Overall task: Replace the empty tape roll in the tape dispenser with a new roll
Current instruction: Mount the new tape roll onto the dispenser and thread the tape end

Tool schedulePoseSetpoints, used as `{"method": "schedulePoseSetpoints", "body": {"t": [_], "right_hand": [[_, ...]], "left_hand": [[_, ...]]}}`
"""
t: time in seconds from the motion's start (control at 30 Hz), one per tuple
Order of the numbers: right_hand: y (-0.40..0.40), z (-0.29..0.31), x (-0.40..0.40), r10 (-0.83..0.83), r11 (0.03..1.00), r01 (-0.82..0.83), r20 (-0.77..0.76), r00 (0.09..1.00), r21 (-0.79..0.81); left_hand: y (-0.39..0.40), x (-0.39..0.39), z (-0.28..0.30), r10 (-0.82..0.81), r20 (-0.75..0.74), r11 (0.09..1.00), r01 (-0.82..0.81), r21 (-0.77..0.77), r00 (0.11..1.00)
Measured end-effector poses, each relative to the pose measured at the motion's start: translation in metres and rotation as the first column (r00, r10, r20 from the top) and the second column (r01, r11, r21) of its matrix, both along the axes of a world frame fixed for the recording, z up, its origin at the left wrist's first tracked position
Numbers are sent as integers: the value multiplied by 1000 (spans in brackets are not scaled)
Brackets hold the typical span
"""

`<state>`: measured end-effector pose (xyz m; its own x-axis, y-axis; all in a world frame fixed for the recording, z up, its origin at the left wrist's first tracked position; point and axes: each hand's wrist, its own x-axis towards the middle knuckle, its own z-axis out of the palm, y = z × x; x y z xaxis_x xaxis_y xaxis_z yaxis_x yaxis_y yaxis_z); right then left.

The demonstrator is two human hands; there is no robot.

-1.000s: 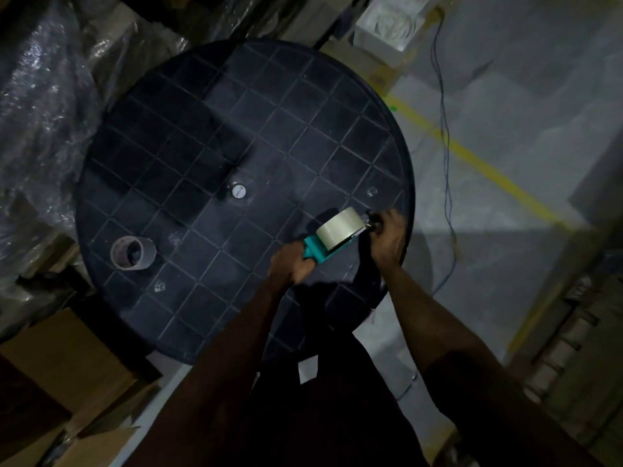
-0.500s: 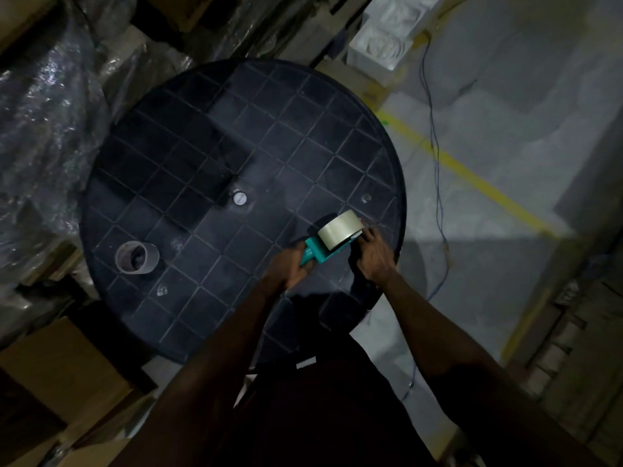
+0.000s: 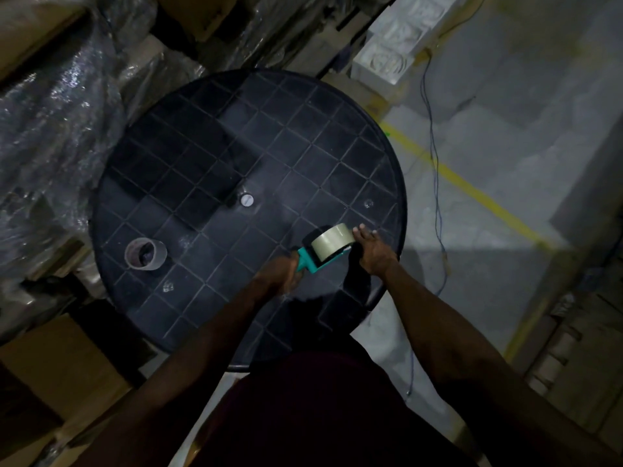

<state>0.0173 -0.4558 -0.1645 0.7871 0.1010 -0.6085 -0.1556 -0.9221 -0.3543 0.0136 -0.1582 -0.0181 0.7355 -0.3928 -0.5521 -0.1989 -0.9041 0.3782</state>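
Note:
A teal tape dispenser (image 3: 308, 262) lies over the right part of the round black table (image 3: 209, 170), with a full pale tape roll (image 3: 332, 243) mounted on it. My left hand (image 3: 281, 273) grips the dispenser's handle. My right hand (image 3: 372, 249) rests against the front end of the dispenser beside the roll, its fingers touching the roll's edge; what they pinch is hidden. The empty cardboard core (image 3: 145, 253) lies on its side at the table's left, apart from both hands.
Plastic-wrapped goods (image 3: 50, 129) and cardboard boxes (image 3: 57, 362) crowd the table's left and far sides. On the right lies grey floor with a yellow line (image 3: 472, 190) and a thin blue cable (image 3: 435, 156). A white carved block (image 3: 394, 45) stands beyond the table.
My right hand slid back from the dispenser's front tip to the side of the roll. The left hand kept hold of the handle. The camera view shifted slightly.

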Motion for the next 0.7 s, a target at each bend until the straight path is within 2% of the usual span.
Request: {"method": "schedulePoseSetpoints", "body": {"t": [0.07,0.17,0.27,0.37,0.43,0.47,0.53,0.6,0.67,0.7], "right_hand": [[5,7,0,-58,998,58,-19,998,-6],[34,78,-3,-222,974,223,-33,975,34],[34,83,-2,-288,957,290,-66,955,25],[24,57,-1,-151,987,157,-141,978,32],[20,48,0,-162,986,165,-183,970,1],[24,60,1,-128,992,129,-174,976,-7],[27,68,0,-165,986,165,-98,982,-2],[27,68,-2,-120,992,120,0,993,25],[21,45,-1,-51,993,51,0,999,104],[13,28,0,13,998,-13,-3,1000,58]], "left_hand": [[-3,3,5,-15,15,1000,15,-15,1000],[-15,10,18,-59,26,998,59,-11,998],[-23,19,30,-78,63,997,78,-6,995],[-32,23,34,-91,116,995,95,-36,989],[-34,20,35,-83,109,996,86,-23,991],[-33,18,36,-84,75,996,83,10,994],[-29,16,31,-118,3,990,117,77,993],[-27,21,35,-129,19,989,127,82,992],[-26,28,40,-83,63,995,80,56,995],[-26,33,44,-78,92,995,72,65,993]]}}
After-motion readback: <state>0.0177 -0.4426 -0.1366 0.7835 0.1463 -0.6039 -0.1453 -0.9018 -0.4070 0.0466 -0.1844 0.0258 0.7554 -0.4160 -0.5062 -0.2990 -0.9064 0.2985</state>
